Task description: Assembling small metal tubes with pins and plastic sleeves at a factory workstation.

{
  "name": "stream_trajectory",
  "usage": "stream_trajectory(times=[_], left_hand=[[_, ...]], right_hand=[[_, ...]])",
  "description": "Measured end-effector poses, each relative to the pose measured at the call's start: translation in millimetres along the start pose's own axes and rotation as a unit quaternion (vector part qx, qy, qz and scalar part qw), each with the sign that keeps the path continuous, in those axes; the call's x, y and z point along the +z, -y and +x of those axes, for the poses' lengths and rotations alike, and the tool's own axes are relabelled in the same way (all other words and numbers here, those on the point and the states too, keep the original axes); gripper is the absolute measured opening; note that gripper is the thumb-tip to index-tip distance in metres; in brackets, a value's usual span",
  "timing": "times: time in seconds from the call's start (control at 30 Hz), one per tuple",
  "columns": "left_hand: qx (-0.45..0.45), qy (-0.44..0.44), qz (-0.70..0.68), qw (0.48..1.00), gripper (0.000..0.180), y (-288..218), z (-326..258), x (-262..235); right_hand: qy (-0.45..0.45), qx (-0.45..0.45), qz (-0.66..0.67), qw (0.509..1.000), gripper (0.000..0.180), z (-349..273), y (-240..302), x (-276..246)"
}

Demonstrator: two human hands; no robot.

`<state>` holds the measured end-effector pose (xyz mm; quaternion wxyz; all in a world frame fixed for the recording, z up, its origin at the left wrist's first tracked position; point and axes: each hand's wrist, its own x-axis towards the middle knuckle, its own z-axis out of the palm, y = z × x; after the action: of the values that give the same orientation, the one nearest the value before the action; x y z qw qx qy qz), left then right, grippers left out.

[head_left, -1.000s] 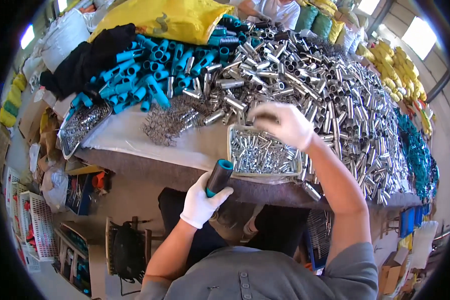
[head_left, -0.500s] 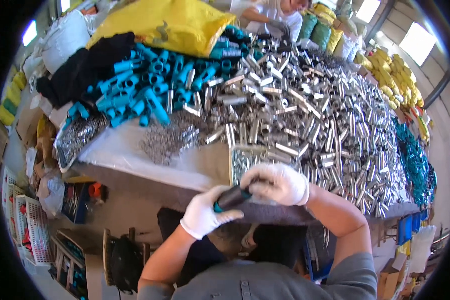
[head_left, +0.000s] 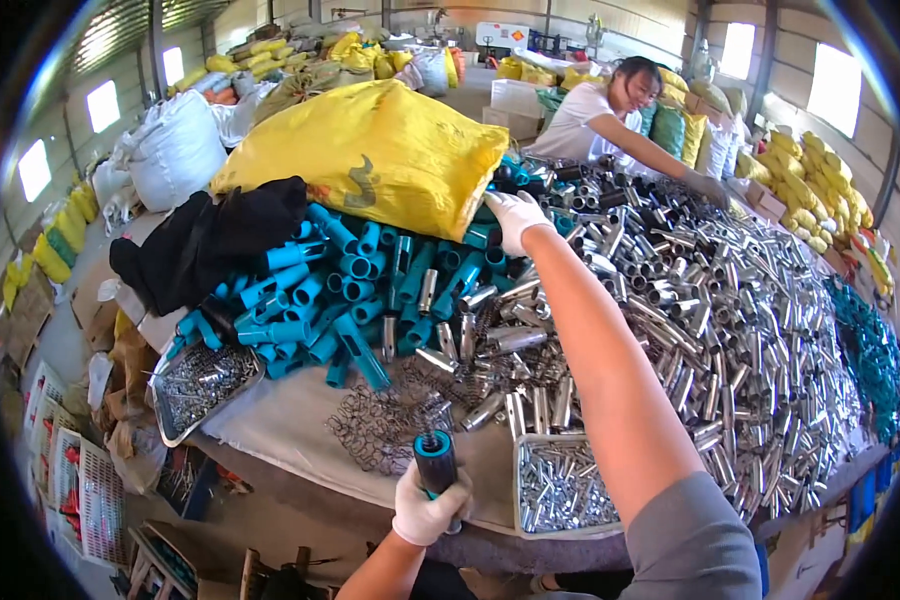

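My left hand [head_left: 425, 512], in a white glove, is closed round a dark cylindrical sleeve [head_left: 436, 468] with a teal rim. The sleeve stands roughly upright at the table's near edge, and a metal core shows in its top opening. My right hand [head_left: 518, 222], gloved too, is stretched far across the table to the corner of a yellow sack [head_left: 370, 150]. Its fingers look extended over the dark and teal parts there; their tips are partly hidden. Beside it lie teal tubes [head_left: 315, 290] and a large heap of shiny metal tubes [head_left: 710, 330].
A tray of small metal pins [head_left: 565, 490] sits at the near edge, with wire springs [head_left: 375, 425] left of it. Another tray [head_left: 205, 385] of small parts stands far left by a black cloth [head_left: 205, 240]. Across the table, a co-worker [head_left: 610, 115] reaches into the heap.
My right hand has left the sleeve and reached far forward to the yellow sack. My left hand keeps the sleeve, now held more upright. The view has tilted up.
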<state>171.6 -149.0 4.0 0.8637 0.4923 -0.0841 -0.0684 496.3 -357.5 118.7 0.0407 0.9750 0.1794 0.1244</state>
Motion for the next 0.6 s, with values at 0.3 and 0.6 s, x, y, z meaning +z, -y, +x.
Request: stream_trajectory(times=[0.3, 0.6], left_hand=[[0.003, 0.006, -0.025, 1.0, 0.029, 5, 3, -9], [0.034, -0.011, 0.289, 0.957, 0.035, -7, -35, -3]], right_hand=[[0.064, -0.07, -0.077, 0.993, 0.065, -90, 45, -42], [-0.042, -0.064, 0.071, 0.995, 0.041, -241, 77, -80]])
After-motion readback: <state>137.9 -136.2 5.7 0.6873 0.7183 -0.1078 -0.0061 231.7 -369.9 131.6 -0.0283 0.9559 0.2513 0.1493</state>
